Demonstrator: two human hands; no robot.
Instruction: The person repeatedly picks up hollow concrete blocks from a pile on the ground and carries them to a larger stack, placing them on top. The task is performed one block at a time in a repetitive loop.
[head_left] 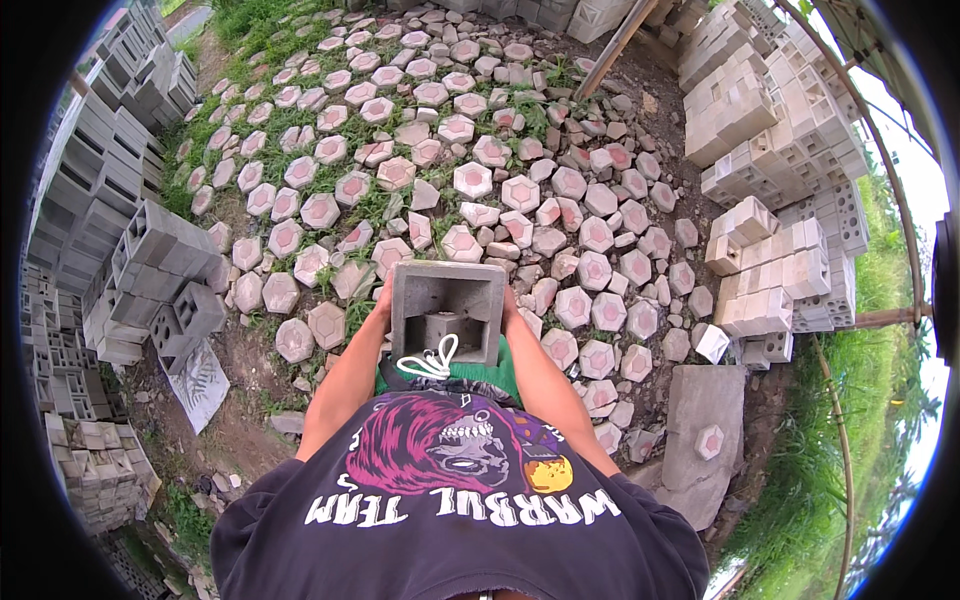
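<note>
A grey hollow concrete block (450, 271) is held in front of my waist, its square opening facing up toward me. Inside the cavity a smaller raised grey piece shows. My left hand (384, 301) grips the block's left side, and my right hand (511, 304) grips its right side. Most of the fingers are hidden along the block's outer walls. White drawstrings (431, 360) from my green shorts (508, 378) hang by its near edge.
Hexagonal pavers (472, 180) with pinkish centres lie loosely over grass and rubble ahead. Stacked concrete blocks stand left (160, 250) and right (770, 270). A wooden post (615, 50) leans at the far side. One paver (709, 442) rests on a concrete slab (700, 400) at the right.
</note>
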